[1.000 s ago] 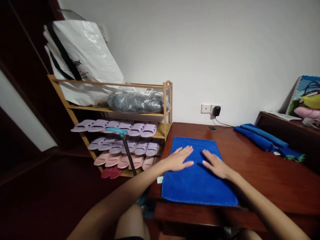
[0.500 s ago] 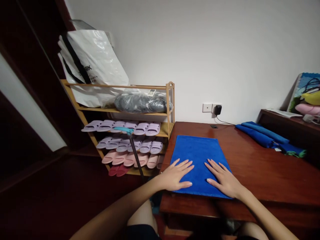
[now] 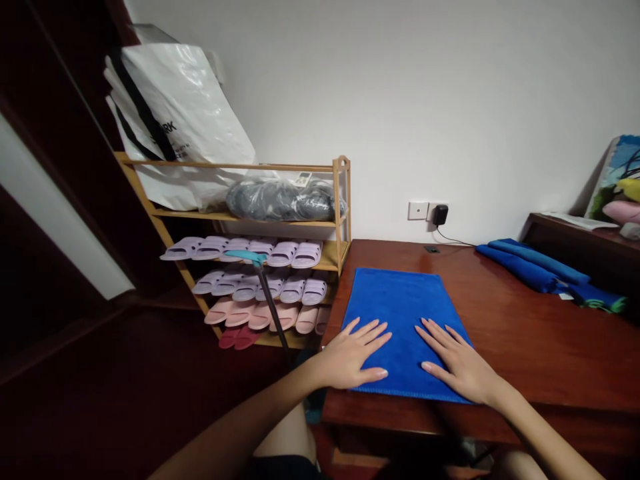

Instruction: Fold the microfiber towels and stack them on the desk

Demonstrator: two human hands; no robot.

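A blue towel lies spread flat on the reddish-brown wooden table, its stitched near edge close to the table's front. On the towel's left near part rests my left hand, palm down with fingers spread. My right hand lies flat over the right near part, also open, thumb pointing inward. Neither hand grasps anything. Bare blue cloth shows between the two hands and beyond them. Farther right on the table are several rolled blue towels, one with a green edge.
Left of the table stands a wooden shoe rack with lilac and pink slippers. It carries a large white bag. A blue-topped pole leans before it. A black plug sits in the wall socket.
The view has shifted slightly. Both hands stay flat on the towel; the right hand sits slightly farther right in the picture, with little other visible change.
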